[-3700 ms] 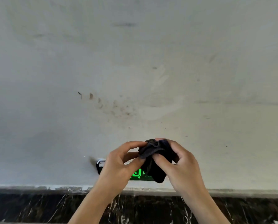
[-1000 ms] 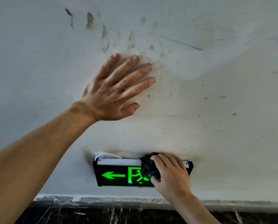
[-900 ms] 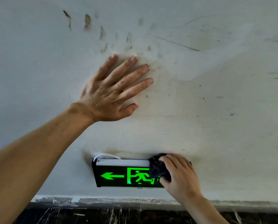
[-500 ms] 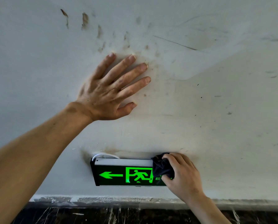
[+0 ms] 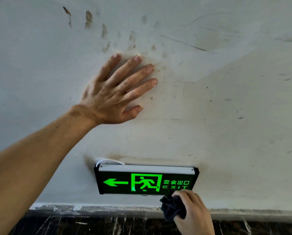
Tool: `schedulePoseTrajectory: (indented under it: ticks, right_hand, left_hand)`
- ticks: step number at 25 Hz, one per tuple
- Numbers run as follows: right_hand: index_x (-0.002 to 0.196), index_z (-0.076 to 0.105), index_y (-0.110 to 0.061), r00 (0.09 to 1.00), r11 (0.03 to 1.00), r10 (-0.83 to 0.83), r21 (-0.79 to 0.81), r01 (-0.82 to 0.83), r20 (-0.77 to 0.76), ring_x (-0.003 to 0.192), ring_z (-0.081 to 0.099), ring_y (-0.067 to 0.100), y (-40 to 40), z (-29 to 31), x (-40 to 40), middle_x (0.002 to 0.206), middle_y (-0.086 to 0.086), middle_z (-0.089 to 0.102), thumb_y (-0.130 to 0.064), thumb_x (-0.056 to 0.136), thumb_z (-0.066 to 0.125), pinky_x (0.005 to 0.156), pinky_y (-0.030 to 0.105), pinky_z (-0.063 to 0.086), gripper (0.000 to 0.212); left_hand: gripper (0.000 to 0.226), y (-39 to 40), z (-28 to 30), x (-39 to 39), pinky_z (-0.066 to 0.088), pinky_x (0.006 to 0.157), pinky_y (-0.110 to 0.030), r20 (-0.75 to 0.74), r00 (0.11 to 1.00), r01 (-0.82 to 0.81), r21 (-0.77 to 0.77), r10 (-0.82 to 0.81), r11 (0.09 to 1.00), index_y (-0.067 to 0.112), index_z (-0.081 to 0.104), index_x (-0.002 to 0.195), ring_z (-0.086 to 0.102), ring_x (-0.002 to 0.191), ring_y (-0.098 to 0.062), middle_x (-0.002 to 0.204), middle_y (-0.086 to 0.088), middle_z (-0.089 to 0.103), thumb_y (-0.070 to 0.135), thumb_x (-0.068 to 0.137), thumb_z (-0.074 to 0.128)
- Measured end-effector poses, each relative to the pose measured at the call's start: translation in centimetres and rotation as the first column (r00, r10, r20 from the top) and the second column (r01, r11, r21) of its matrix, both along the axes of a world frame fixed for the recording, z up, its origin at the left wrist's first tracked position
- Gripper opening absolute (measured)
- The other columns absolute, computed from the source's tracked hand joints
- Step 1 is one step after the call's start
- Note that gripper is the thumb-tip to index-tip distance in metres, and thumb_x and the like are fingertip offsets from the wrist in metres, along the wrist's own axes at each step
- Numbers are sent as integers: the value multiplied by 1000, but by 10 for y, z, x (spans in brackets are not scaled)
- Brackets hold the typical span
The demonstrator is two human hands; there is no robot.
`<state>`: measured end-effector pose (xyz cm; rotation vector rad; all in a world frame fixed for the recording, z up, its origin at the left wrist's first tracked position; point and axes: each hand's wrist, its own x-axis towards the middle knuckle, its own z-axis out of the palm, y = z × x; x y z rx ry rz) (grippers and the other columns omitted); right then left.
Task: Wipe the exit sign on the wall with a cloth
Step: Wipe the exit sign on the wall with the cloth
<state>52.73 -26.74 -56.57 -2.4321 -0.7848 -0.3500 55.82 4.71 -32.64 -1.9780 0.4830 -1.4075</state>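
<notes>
A black exit sign (image 5: pixel 146 181) with a green arrow, a running figure and lit lettering is fixed low on the white wall (image 5: pixel 226 116). Its whole face is in view. My right hand (image 5: pixel 194 214) grips a crumpled black cloth (image 5: pixel 173 206) just below the sign's lower right corner, and the cloth touches that bottom edge. My left hand (image 5: pixel 118 92) lies flat on the wall above the sign, fingers spread, holding nothing.
Brown smudges and finger marks (image 5: pixel 106 31) stain the wall above my left hand. A white cable (image 5: pixel 109 161) loops out behind the sign's top left corner. A dark marble skirting (image 5: pixel 91 224) runs under the wall's rough lower edge.
My right hand has slid the cloth from the sign's right half down past its lower right corner, uncovering the lettering. My left hand stays pressed on the wall.
</notes>
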Motion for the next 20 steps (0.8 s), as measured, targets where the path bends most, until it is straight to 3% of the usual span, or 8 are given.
schedulePoseTrajectory:
  ticks: [4, 8, 11, 15, 17, 20]
  right_hand:
    - [86, 62, -43, 964, 966, -118, 197, 166, -238, 86, 64, 19, -16, 0, -4, 95, -18, 64, 2, 53, 76, 64, 19, 44, 58]
    - [90, 58, -47, 876, 816, -149, 444, 370, -458, 94, 64, 15, -29, 13, 16, 98, -14, 67, -7, 76, 78, 73, 28, 44, 47]
    - [97, 56, -49, 838, 702, -203, 521, 485, -507, 93, 61, 14, -32, 22, 31, 103, -15, 66, -15, 81, 76, 77, 33, 45, 42]
    - [124, 55, -38, 905, 809, -219, 451, 378, -365, 100, 54, 11, -23, 28, 39, 120, -11, 48, 0, 81, 69, 84, 31, 43, 58]
    - [122, 59, -32, 918, 849, -188, 412, 330, -348, 100, 54, 12, -16, 27, 42, 122, -9, 44, 5, 78, 72, 83, 30, 44, 59]
    - [113, 54, -39, 900, 839, -194, 410, 359, -391, 96, 56, 16, -9, 22, 46, 118, -9, 46, 6, 75, 74, 79, 34, 48, 62]
  left_hand:
    - [72, 1, -1, 1, 10, 124, -52, 5, 1000, -3, -3, 3, 1000, 18, 35, 155, 31, 145, -36, 158, -8, 34, 51, 93, 51]
    - [73, 1, -1, 1, 15, 122, -54, 14, 1000, -1, -2, 1, 1000, 18, 35, 155, 32, 145, -36, 157, -8, 35, 51, 92, 53]
    - [73, 1, -1, 1, 17, 120, -55, 12, 1000, -4, -1, 4, 1000, 18, 35, 155, 32, 145, -36, 157, -8, 35, 51, 92, 54]
    - [73, 2, -1, 1, 16, 121, -55, 13, 1000, -10, -1, 10, 1000, 19, 34, 155, 31, 146, -36, 158, -8, 34, 51, 92, 52]
    - [73, 2, -1, 2, 15, 121, -54, 11, 1000, -12, 4, 12, 1000, 19, 33, 155, 31, 146, -36, 158, -8, 34, 51, 92, 52]
    - [74, 2, -2, 3, 15, 121, -55, 16, 1000, -13, 7, 13, 1000, 19, 32, 156, 31, 146, -36, 158, -8, 34, 51, 92, 52]
